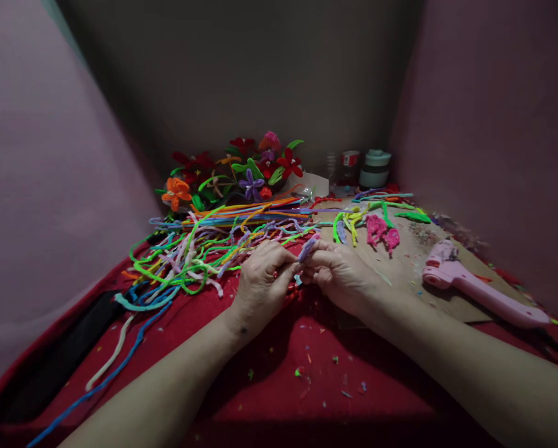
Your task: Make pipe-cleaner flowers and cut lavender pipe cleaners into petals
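My left hand [265, 274] and my right hand [337, 270] meet over the front middle of the red cloth. Between their fingertips is a short fuzzy purple pipe cleaner piece [307, 249], pinched from both sides. Its lower end is hidden by my fingers. To the left of my left hand lies a tangled heap of coloured pipe cleaners [185, 261]. Just beyond my right hand, on a tan board [400, 274], are yellow pipe cleaner pieces [353, 225] and pink fuzzy pieces [382, 233].
A pink trimmer-like tool [484, 292] lies on the board at right. Pipe cleaner flowers [251, 183] stand at the back, with a lidded jar [374, 168] to their right. A black strip-like object [68, 354] rests at left. Small scraps dot the red cloth [279, 386].
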`<state>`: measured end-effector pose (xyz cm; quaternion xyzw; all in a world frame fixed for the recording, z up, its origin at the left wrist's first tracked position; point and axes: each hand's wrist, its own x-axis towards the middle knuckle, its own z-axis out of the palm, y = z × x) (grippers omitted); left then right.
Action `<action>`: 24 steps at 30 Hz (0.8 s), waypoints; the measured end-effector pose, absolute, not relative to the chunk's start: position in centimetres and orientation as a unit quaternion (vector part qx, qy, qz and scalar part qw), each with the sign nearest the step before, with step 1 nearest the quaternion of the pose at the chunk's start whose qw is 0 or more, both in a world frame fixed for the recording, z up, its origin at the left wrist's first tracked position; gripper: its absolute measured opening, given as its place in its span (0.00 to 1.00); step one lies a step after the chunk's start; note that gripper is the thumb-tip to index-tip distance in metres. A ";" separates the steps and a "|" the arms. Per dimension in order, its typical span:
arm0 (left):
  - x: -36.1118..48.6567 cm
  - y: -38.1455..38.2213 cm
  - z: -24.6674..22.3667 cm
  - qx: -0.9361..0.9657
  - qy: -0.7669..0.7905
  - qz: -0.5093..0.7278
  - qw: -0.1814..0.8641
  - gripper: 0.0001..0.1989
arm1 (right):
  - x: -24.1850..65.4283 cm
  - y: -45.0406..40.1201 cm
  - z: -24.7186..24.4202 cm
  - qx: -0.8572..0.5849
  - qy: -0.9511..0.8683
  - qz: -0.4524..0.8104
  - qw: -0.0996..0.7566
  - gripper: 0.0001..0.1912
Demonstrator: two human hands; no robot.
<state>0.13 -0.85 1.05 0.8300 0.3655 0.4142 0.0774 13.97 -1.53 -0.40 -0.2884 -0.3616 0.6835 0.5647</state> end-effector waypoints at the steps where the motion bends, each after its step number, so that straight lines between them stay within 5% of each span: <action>1: 0.1 -0.8 0.9 0.841 0.349 0.410 0.045 0.08 | 14.0 -1.5 -0.5 -0.290 -0.354 0.689 0.562 0.05; 8: -0.1 -0.6 1.0 0.896 0.268 0.345 -0.085 0.10 | 14.1 -1.8 0.2 -0.361 -0.410 0.613 0.571 0.12; 18: -0.6 -0.1 2.0 0.754 0.404 0.301 0.422 0.09 | 14.5 -2.0 0.8 -0.360 -0.488 0.579 0.545 0.09; 24: -0.4 -0.2 2.2 0.706 0.423 0.293 0.486 0.09 | 14.9 -2.3 1.4 -0.386 -0.520 0.526 0.551 0.04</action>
